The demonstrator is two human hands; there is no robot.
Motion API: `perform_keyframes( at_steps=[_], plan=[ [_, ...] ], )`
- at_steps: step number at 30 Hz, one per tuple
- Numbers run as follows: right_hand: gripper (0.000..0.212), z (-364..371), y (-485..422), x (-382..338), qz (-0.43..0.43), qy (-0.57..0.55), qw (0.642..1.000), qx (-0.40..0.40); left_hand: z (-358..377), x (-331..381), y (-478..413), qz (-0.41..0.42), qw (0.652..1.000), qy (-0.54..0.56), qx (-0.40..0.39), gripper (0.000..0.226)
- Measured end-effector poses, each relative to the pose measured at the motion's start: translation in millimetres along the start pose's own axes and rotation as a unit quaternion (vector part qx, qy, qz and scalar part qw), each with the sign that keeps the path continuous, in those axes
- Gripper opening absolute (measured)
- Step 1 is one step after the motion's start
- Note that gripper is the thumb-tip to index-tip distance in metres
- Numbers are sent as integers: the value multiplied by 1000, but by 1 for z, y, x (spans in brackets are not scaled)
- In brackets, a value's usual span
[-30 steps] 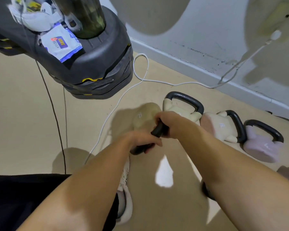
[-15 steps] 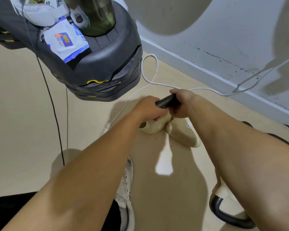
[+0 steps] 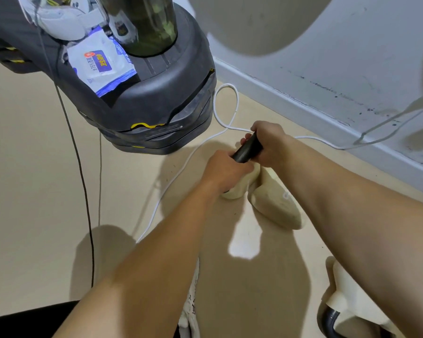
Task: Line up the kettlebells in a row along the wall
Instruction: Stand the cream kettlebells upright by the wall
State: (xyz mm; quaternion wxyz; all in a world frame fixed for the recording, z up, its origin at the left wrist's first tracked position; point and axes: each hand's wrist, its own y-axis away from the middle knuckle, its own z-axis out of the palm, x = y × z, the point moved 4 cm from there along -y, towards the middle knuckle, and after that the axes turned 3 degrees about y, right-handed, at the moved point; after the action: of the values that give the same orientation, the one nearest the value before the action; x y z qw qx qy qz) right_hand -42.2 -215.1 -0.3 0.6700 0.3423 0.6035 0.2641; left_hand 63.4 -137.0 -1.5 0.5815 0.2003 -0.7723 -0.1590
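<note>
A beige kettlebell (image 3: pixel 274 203) with a black handle hangs or rests low over the floor near the wall. My left hand (image 3: pixel 224 170) and my right hand (image 3: pixel 269 143) are both shut on its black handle (image 3: pixel 247 150), side by side. I cannot tell whether its body touches the floor. A second cream kettlebell (image 3: pixel 344 301) with a black handle lies at the bottom right, partly hidden by my right forearm. The grey wall with its baseboard (image 3: pixel 327 113) runs diagonally behind my hands.
A stacked black aerobic step (image 3: pixel 156 113) carrying a dark bottle, a wipes packet and a shoe stands close on the left. A white cable (image 3: pixel 226 106) loops on the floor under my right hand. A thin black cord (image 3: pixel 83 179) runs along the left floor. My shoe (image 3: pixel 191 306) is below.
The view has swung left, so the row of other kettlebells has left the frame. Both hands carried the beige kettlebell farther toward the wall and the white cable.
</note>
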Motion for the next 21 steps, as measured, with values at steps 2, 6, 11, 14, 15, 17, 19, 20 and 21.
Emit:
perform_keyframes(
  at_steps=[2,6,11,14,15,17,19,20,21],
  plan=[
    [4,-3,-2,-9,-12,10,1000,-9,6,6,-3,0,1000,0,14,20],
    [7,-5,-7,-12,-8,9,1000,-21,10,9,-8,-7,1000,-3,20,20],
    [15,0,-3,-10,-12,-16,999,-33,5,9,-8,-37,999,14,18,13],
    [14,-9,5,-7,-24,-27,998,-58,5,8,-3,-22,999,-14,36,14],
    [14,-17,6,-6,-31,-2,998,-62,5,10,0,-1,997,-45,70,16],
    [20,-39,10,-3,-48,74,995,-46,1,25,7,84,975,-101,180,26],
    [24,-69,9,-1,-57,101,993,-13,3,54,15,206,931,-134,270,33],
    [20,-86,8,0,-58,103,993,11,9,70,18,250,918,-143,274,30],
    [17,-105,4,1,-59,104,992,39,21,82,17,273,917,-148,251,23]
  ],
)
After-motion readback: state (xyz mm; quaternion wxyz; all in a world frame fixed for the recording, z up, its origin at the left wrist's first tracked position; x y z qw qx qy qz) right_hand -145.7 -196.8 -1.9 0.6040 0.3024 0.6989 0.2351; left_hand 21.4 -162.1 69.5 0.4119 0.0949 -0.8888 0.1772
